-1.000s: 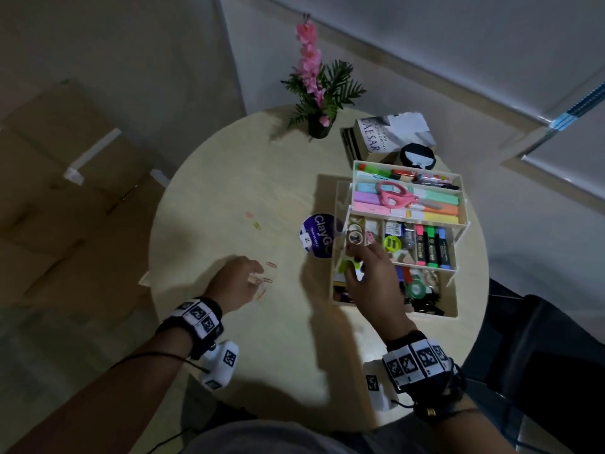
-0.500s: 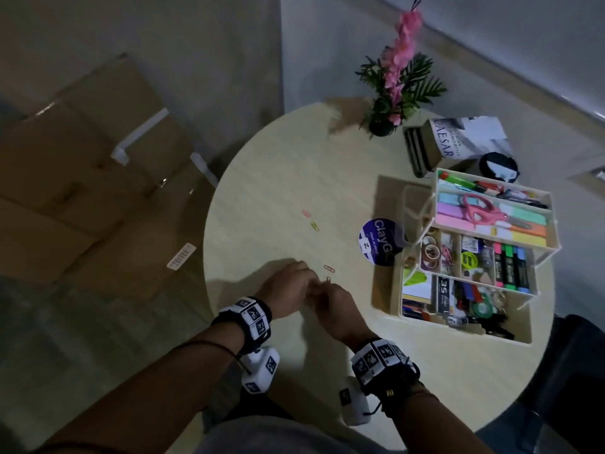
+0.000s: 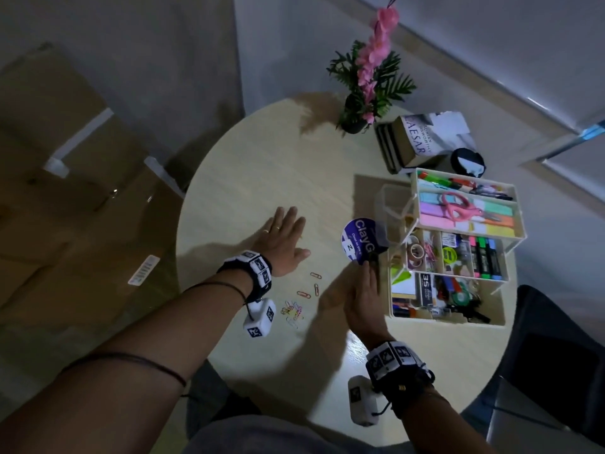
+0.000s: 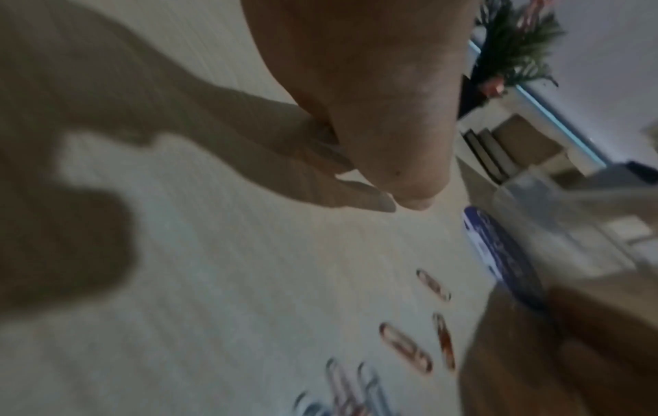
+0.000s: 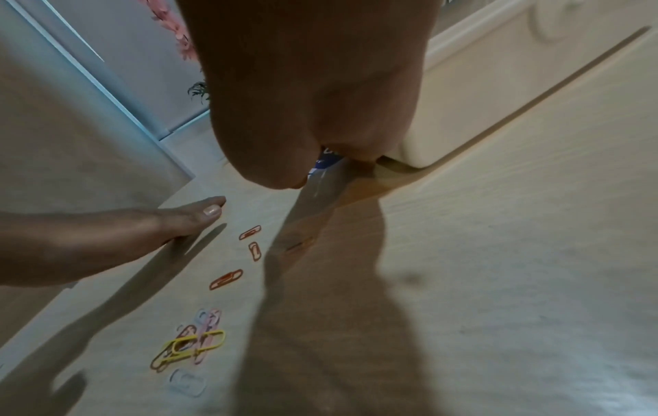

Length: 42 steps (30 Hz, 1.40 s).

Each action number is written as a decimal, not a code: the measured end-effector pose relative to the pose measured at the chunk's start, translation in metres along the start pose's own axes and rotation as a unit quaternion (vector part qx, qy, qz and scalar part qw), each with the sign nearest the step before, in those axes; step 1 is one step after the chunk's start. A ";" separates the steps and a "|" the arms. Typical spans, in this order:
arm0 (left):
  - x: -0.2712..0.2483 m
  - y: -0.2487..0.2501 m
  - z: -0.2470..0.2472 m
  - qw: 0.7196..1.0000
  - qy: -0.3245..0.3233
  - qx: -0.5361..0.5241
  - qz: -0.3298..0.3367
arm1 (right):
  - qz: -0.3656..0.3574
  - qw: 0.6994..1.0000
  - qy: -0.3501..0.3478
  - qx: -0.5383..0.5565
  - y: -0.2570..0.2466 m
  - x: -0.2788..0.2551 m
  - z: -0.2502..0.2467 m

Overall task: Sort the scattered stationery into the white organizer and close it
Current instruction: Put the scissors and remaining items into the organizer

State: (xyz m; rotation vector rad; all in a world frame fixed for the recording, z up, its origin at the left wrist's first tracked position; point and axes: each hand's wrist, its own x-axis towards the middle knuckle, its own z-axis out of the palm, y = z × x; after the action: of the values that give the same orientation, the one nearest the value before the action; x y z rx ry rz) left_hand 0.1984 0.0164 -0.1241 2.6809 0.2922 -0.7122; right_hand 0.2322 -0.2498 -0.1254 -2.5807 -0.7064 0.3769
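Fingers of your left hand lie flat, spread on the table; your right hand is straight-fingered beside clips, fingertips hidden.

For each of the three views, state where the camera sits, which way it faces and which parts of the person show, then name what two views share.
Head: worn on the head, looking down on the round table; both forearms, left hand flat, right hand by the white organizer.
Left wrist: under the left hand, facing along the tabletop toward the plant.
Right wrist: under the right hand, facing the organizer's wall; the left thumb shows.
Shared: all three see the loose paper clips.
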 end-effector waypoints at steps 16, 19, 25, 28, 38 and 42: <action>-0.083 0.015 0.075 0.972 0.057 0.100 0.203 | -0.010 0.995 -0.095 -0.032 -0.031 -0.005 0.029; -0.084 0.015 0.080 0.967 0.057 0.105 0.225 | -0.063 0.991 -0.116 0.007 -0.033 -0.019 0.028; -0.100 0.006 0.069 0.974 0.099 0.015 0.201 | -0.155 0.983 -0.090 0.039 -0.042 0.008 0.013; -0.104 -0.007 0.068 0.985 0.086 0.021 0.150 | -0.246 0.966 -0.078 0.019 -0.054 -0.003 0.008; -0.086 0.026 0.049 0.987 0.097 -0.076 0.101 | -0.272 0.960 -0.049 0.042 -0.065 -0.035 0.009; -0.084 0.029 0.046 0.986 0.099 -0.107 0.079 | -0.213 0.975 -0.062 -0.010 -0.054 -0.023 0.031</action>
State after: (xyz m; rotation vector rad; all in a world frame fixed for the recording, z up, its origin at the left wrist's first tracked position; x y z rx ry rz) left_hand 0.1148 -0.0365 -0.1106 2.5363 0.1909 -0.3454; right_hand 0.1796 -0.2098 -0.1232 -2.3504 -1.2794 0.3934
